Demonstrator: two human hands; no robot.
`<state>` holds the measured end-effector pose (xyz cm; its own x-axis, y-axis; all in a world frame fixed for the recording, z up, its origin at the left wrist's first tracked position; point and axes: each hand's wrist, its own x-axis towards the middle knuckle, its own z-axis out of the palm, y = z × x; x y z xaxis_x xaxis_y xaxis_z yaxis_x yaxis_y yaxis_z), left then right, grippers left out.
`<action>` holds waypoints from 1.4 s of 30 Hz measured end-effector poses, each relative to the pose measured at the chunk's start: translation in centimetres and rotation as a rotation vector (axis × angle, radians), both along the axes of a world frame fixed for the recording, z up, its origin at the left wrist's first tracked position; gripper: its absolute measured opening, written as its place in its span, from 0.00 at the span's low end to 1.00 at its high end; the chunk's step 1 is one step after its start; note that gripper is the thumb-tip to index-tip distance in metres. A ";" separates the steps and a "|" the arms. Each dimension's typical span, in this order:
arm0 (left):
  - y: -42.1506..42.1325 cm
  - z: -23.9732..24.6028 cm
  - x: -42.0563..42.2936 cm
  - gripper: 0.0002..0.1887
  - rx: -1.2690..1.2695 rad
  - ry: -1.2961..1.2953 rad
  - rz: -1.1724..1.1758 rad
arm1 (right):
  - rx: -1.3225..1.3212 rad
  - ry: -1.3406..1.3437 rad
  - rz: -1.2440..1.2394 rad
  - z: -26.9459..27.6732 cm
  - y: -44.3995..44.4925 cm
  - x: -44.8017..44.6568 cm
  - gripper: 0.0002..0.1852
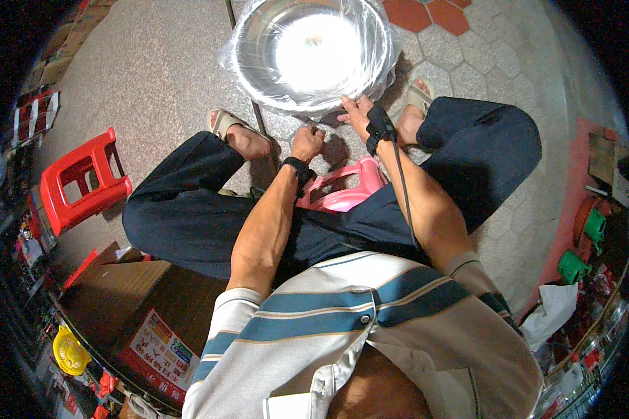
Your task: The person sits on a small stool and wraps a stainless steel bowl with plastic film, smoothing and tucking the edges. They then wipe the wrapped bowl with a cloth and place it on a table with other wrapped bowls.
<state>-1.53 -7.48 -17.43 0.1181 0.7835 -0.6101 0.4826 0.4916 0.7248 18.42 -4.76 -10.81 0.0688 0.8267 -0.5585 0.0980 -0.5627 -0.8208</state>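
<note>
A round shiny metal basin [251, 68] wrapped in clear plastic film [389, 57] is on the floor before me, with a strong glare inside it. My right hand [356, 116] is at its near rim, fingers apart, one fingertip against the film. Below the rim and apart from it, my left hand [308, 142] hangs with its fingers curled in. Whether anything is inside those fingers is hidden. Both wrists wear black straps, and a cable runs along my right forearm. A pink plastic stool [372, 178] shows between my legs, under me.
To the left stands a red plastic stool [86, 180]. Behind it are a cardboard box [120, 277] and a yellow plastic basket-like item [71, 351]. Green items [574, 266] and a white sheet [550, 314] are at the right. The floor [152, 68] is partly hexagonal tile.
</note>
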 end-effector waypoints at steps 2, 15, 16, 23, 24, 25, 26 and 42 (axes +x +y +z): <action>-0.1 -0.5 -0.2 0.15 0.062 -0.003 -0.016 | -0.016 -0.040 0.017 0.5 0.2 -0.1 0.36; 0.7 2.3 0.1 0.15 -0.074 -0.023 0.045 | -0.032 0.078 -0.025 -0.1 0.0 -0.5 0.31; 0.9 3.7 0.5 0.14 0.057 0.077 -0.061 | -0.041 0.107 -0.054 -0.1 -0.1 -0.5 0.32; 2.0 12.6 4.3 0.06 0.778 0.442 -0.357 | -0.125 -0.155 0.010 -0.8 0.6 0.2 0.40; 2.4 13.1 4.5 0.05 0.860 0.487 -0.391 | -0.100 -0.168 0.036 -1.1 0.6 0.3 0.40; 2.9 13.3 4.7 0.05 0.982 0.525 -0.405 | -0.122 -0.174 0.040 -1.5 0.6 0.5 0.40; 3.2 13.3 4.7 0.05 0.933 0.611 -0.487 | -0.145 -0.192 0.035 -1.9 0.6 0.4 0.40; 5.2 11.7 5.3 0.06 0.935 0.662 -0.726 | -0.160 -0.286 -0.004 -5.3 0.8 -0.5 0.36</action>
<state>3.76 -2.25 -5.73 0.5728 0.8196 0.0089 0.8057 -0.5651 0.1774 17.95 -3.95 -16.13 0.2447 0.7290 -0.6393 0.3089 -0.6836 -0.6613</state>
